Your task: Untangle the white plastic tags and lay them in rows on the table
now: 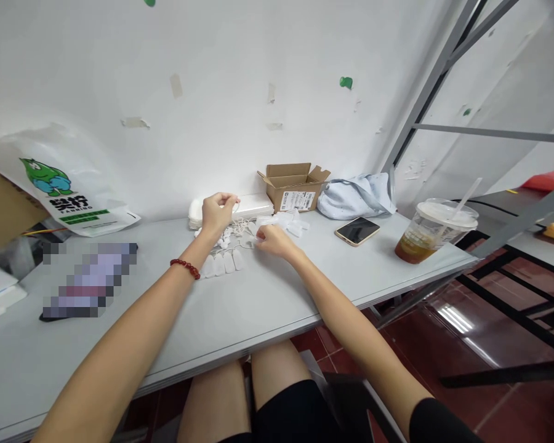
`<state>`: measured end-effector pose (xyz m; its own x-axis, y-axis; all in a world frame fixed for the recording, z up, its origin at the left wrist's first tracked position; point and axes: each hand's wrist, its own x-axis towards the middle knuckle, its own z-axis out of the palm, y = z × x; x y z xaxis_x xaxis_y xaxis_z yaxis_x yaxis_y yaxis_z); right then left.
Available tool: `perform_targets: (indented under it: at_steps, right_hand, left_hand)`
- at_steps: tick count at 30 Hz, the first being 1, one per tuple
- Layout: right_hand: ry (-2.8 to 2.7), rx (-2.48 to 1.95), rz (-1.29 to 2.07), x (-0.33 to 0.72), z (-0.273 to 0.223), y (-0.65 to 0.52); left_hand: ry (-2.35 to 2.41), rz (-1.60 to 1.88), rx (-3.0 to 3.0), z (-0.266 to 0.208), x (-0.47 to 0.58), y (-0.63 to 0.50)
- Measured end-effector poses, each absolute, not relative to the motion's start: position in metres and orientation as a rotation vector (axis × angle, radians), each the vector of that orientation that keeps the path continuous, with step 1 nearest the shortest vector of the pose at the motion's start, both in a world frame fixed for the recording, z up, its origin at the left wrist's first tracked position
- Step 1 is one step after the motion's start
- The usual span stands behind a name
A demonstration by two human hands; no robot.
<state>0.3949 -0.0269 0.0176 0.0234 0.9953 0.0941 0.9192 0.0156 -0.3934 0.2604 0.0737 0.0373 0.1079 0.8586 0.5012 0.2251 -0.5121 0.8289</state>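
Hands: two. My left hand [216,214], one dark red bead bracelet [185,267] at its wrist, is raised with thumb and fingertips closed in a pinch; what sits in the pinch is too small to tell. My right hand [273,240] is low over the grey tabletop [277,301], fingers curled at the small parts; I cannot tell whether it grips one.

Translucent white tag-shaped pieces [229,263]: at least four, side by side on the tabletop, below and between my hands. Each is flat, elongated and round-cornered. Thin white cords [242,227], too tangled to count, lie behind them.

Behind and to the right: one open brown cardboard box [281,200] with a white label, one light blue cloth bag [357,195], one dark-screened phone [357,231], one lidded clear plastic cup [415,243] with a straw and brown drink.
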Motion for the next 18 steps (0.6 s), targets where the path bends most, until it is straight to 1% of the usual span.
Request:
perform_targets:
  at_steps: [3,7,13,18]
  right_hand:
    - [-1.961,-1.967,0.308,0.394,0.017,-0.028]
    - [-1.918,-1.929,0.308,0.395,0.014,-0.025]
    - [-1.732,-1.809,0.312,0.395,0.013,-0.02]
    - [-1.641,-1.576,0.428,0.39,0.015,-0.019]
  left_hand:
    - [1.143,1.323,1.887,0.039,0.259,0.074]
    - [1.034,1.464,1.767,0.043,0.256,0.074]
    - [1.013,1.309,1.664,0.045,0.248,0.051]
    - [0.929,1.461,1.493,0.035,0.236,0.027]
